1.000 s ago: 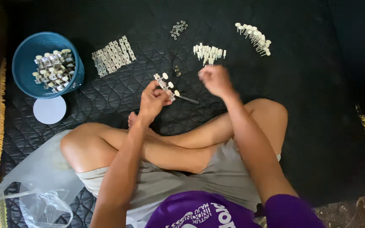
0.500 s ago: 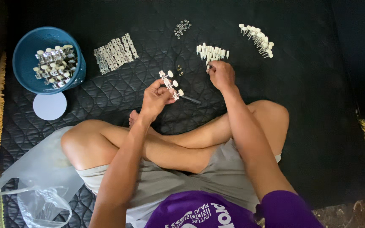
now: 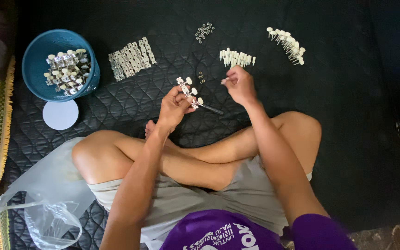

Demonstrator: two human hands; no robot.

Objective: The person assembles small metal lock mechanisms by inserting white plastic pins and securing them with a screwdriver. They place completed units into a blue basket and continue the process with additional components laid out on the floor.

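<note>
I sit cross-legged on a black quilted mat (image 3: 339,120). My left hand (image 3: 174,107) grips a metal strip with white knobs (image 3: 188,89), a tuning-peg assembly, held just above the mat. A thin dark screwdriver (image 3: 211,109) lies on the mat right beside that hand. My right hand (image 3: 238,84) hovers below a small row of white pegs (image 3: 237,57), its fingers pinched together on something too small to make out.
A blue bowl (image 3: 38,60) at the left holds several finished assemblies, with a white lid (image 3: 60,114) beneath it. Bare metal plates (image 3: 131,58), small washers (image 3: 204,30) and another peg row (image 3: 286,44) lie on the mat. A clear plastic bag (image 3: 47,199) sits lower left.
My right hand reached forward to the near row of white pegs and has now drawn back a little with its fingers pinched. The left hand kept the assembly nearly still.
</note>
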